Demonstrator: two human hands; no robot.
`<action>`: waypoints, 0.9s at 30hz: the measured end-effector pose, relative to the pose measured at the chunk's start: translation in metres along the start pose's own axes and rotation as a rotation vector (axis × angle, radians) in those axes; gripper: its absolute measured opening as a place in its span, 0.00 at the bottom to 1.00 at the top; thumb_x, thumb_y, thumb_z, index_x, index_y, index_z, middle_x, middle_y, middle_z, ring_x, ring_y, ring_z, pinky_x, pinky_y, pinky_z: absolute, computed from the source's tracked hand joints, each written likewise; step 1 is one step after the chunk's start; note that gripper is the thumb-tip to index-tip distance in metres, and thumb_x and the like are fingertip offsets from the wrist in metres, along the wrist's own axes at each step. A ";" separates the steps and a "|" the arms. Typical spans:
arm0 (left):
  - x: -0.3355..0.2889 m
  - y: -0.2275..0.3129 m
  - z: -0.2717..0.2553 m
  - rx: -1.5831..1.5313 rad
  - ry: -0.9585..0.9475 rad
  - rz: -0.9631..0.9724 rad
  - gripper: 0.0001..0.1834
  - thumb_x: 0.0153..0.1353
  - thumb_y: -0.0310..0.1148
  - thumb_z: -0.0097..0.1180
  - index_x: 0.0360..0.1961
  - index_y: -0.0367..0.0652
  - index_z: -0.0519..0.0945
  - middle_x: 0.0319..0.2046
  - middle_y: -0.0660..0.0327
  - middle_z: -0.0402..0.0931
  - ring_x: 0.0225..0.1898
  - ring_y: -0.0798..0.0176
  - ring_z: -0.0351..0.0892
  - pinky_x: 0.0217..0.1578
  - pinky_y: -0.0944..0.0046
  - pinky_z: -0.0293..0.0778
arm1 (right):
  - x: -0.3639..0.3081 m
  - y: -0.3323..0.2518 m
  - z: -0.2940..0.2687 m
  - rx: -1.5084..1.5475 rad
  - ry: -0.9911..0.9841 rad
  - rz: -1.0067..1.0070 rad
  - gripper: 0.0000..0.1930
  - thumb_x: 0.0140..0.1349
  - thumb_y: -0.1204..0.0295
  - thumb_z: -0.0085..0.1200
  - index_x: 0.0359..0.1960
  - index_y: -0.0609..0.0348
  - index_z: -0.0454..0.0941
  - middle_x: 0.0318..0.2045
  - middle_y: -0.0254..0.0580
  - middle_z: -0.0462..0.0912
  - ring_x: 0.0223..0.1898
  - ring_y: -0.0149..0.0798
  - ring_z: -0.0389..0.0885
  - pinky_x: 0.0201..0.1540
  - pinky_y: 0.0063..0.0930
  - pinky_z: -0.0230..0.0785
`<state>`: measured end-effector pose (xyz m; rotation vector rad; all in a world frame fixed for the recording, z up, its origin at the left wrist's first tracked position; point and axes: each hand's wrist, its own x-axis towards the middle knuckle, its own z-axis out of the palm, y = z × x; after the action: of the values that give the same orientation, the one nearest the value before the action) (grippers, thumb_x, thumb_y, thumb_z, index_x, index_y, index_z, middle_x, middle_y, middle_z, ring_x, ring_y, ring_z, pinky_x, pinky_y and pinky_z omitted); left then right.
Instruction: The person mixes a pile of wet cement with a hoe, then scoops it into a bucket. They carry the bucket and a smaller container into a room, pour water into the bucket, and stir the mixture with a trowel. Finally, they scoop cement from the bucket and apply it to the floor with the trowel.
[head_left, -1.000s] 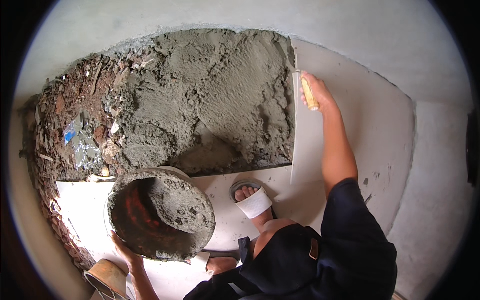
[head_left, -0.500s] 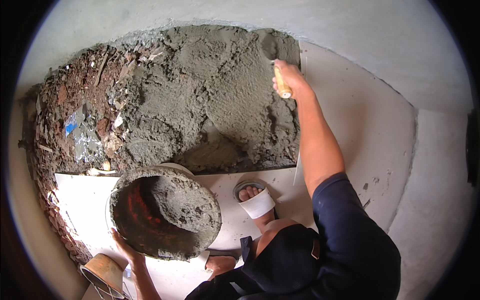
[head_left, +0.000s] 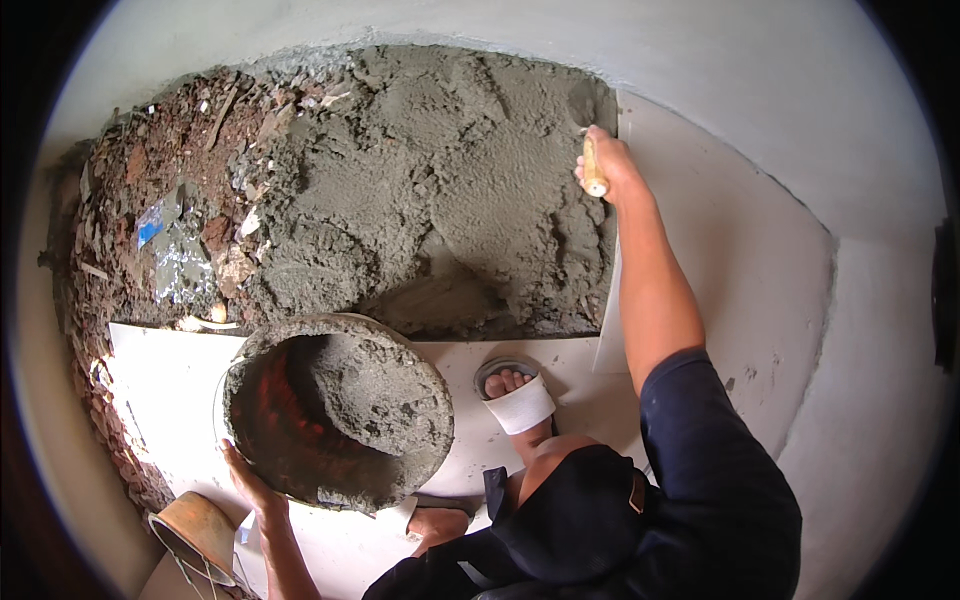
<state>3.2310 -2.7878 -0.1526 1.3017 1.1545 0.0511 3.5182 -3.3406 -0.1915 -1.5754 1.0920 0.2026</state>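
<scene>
My right hand (head_left: 612, 160) is closed round the pale wooden handle of a trowel (head_left: 595, 178). Its grey blade rests on or just over the wet mortar bed (head_left: 450, 180), at the far right corner beside the laid tile. My left hand (head_left: 252, 482) grips the near left side of a mortar-caked bucket (head_left: 285, 395), fingers against its outer wall. This round bucket tips so that its mouth shows; a thick heap of wet mortar (head_left: 375, 400) clings to its right side, and the reddish inner wall shows on the left.
Broken rubble (head_left: 170, 150) with a blue scrap (head_left: 150, 230) lies left of the mortar. Large pale tiles (head_left: 720, 240) border it on the right and near side. A smaller bucket (head_left: 200, 530) lies tipped at lower left. Grey walls (head_left: 720, 50) curve round the far side and right.
My right hand and the trowel have shifted right, closer to the tile edge. My left hand stays on the bucket, which sits slightly farther right and up in the picture.
</scene>
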 end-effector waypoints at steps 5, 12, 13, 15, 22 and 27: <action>0.002 -0.001 -0.003 -0.012 -0.096 -0.018 0.35 0.68 0.55 0.43 0.62 0.33 0.64 0.57 0.51 0.67 0.56 0.57 0.70 0.57 0.59 0.68 | -0.016 0.019 0.121 -0.053 -0.291 -0.055 0.26 0.73 0.57 0.37 0.58 0.72 0.62 0.39 0.56 0.74 0.29 0.38 0.79 0.27 0.28 0.81; 0.004 -0.002 -0.006 0.015 -0.086 0.007 0.35 0.69 0.54 0.43 0.61 0.32 0.64 0.56 0.51 0.69 0.55 0.58 0.70 0.57 0.61 0.68 | -0.051 -0.008 0.212 -1.280 -0.331 -0.803 0.21 0.73 0.63 0.31 0.52 0.66 0.71 0.40 0.53 0.80 0.38 0.42 0.83 0.38 0.34 0.79; 0.003 -0.001 -0.006 -0.002 -0.113 0.015 0.35 0.69 0.54 0.43 0.61 0.32 0.64 0.56 0.51 0.69 0.56 0.58 0.70 0.57 0.61 0.68 | -0.050 -0.008 0.201 -1.176 -0.338 -0.691 0.21 0.72 0.61 0.32 0.53 0.65 0.70 0.42 0.53 0.80 0.41 0.44 0.83 0.41 0.37 0.77; 0.002 0.000 -0.005 0.020 -0.094 0.048 0.35 0.69 0.54 0.43 0.61 0.32 0.64 0.56 0.51 0.69 0.56 0.58 0.69 0.58 0.60 0.67 | -0.043 0.002 0.149 -0.977 -0.377 -0.442 0.21 0.71 0.58 0.35 0.55 0.61 0.69 0.45 0.52 0.81 0.45 0.48 0.82 0.47 0.44 0.74; 0.003 -0.001 -0.005 0.006 -0.096 0.043 0.35 0.68 0.55 0.45 0.62 0.34 0.64 0.58 0.52 0.67 0.58 0.57 0.68 0.60 0.59 0.64 | -0.017 0.042 -0.046 -1.302 0.045 -0.416 0.23 0.68 0.52 0.38 0.56 0.54 0.66 0.47 0.57 0.80 0.50 0.58 0.78 0.52 0.52 0.68; 0.005 0.001 -0.004 0.130 -0.073 0.033 0.43 0.65 0.60 0.44 0.69 0.37 0.53 0.66 0.49 0.58 0.64 0.51 0.61 0.64 0.55 0.60 | -0.008 0.017 -0.115 -0.827 -0.049 -0.222 0.26 0.68 0.51 0.42 0.56 0.62 0.68 0.39 0.50 0.80 0.30 0.40 0.81 0.37 0.39 0.74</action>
<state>3.2311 -2.7815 -0.1539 1.4263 1.0888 -0.0478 3.4536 -3.4322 -0.1594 -2.3909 0.8159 0.5911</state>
